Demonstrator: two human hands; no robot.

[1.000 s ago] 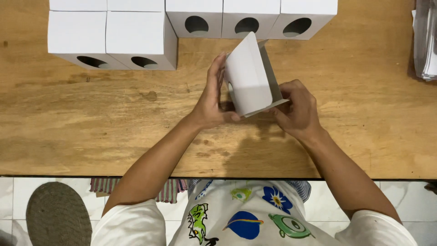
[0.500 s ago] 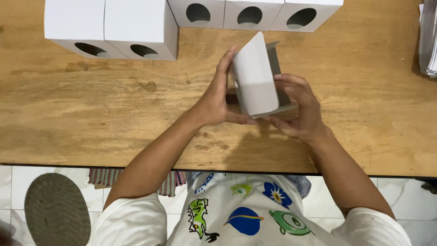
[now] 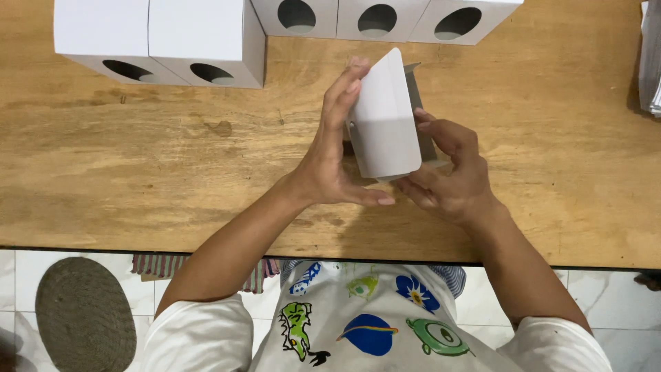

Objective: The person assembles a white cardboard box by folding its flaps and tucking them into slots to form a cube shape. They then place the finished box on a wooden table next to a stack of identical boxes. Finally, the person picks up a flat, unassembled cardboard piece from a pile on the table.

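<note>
A small white cardboard box point(image 3: 384, 124) with a raised flap stands on the wooden table point(image 3: 138, 172) in front of me. My left hand point(image 3: 337, 151) presses flat against its left side, thumb stretched under the box's near edge. My right hand point(image 3: 447, 172) grips its right and lower side, fingers curled on the grey inner wall. The box's lower part is hidden behind my hands.
Two folded white boxes with oval holes point(image 3: 165, 41) sit at the far left. Three more point(image 3: 379, 17) line the far edge. A stack of flat sheets point(image 3: 651, 62) lies at the right edge. A round woven mat point(image 3: 82, 317) is on the tiled floor.
The white flap has been tilted more upright and my hands have closed in tighter on the box. The view has shifted slightly toward the table.
</note>
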